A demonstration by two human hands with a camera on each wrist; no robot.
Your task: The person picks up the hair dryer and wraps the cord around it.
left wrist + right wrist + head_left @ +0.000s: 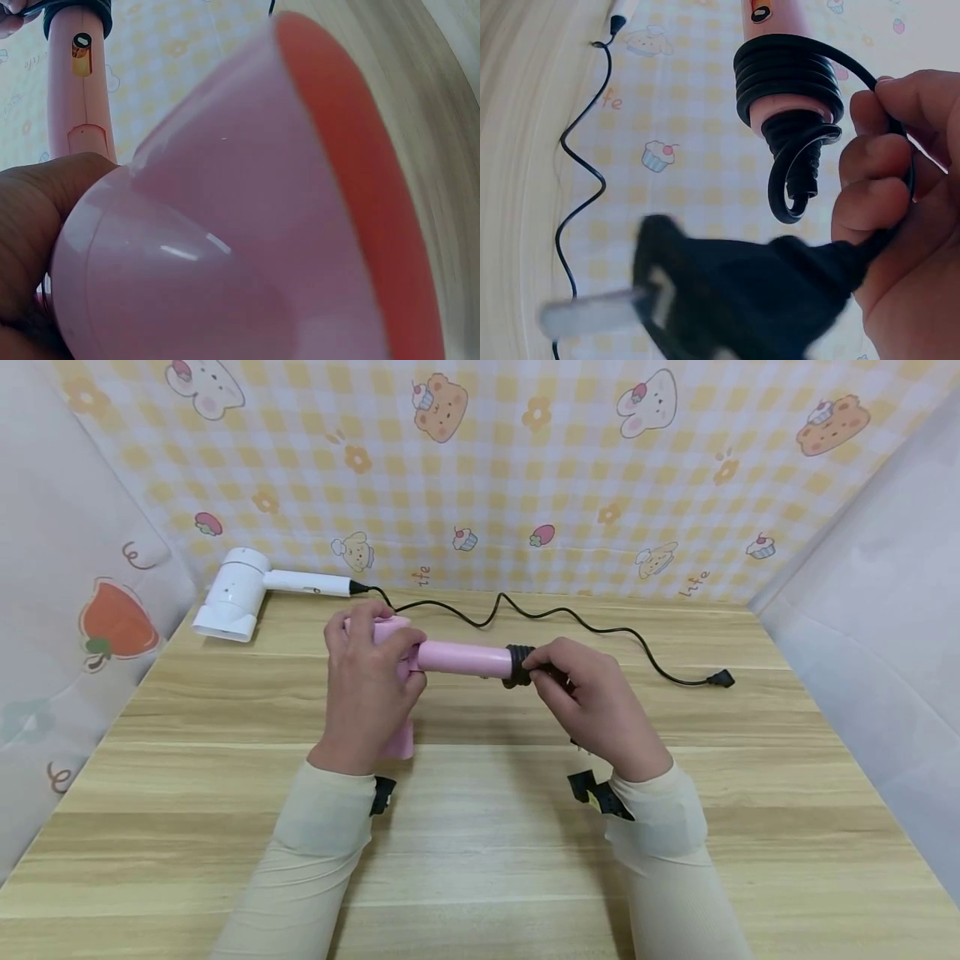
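A pink hair dryer [465,658] is held sideways over the wooden table, its handle pointing right. My left hand [363,693] grips its head, thumb and fingers around the body near the handle joint. The wide pink nozzle [247,150], orange inside, fills much of the left wrist view. Several turns of black cord [787,79] are wound around the handle's end. With curled fingers my right hand [607,710] holds the cord's free length beside these coils. In the right wrist view the plug [742,292] hangs below those fingers, blurred, with a prong showing.
A white hair dryer [232,597] lies at the back left of the table. Its black cord [551,612] runs in waves along the back to a plug [722,677] on the right. Behind the table hangs a yellow checked cloth [487,485] with cartoon prints.
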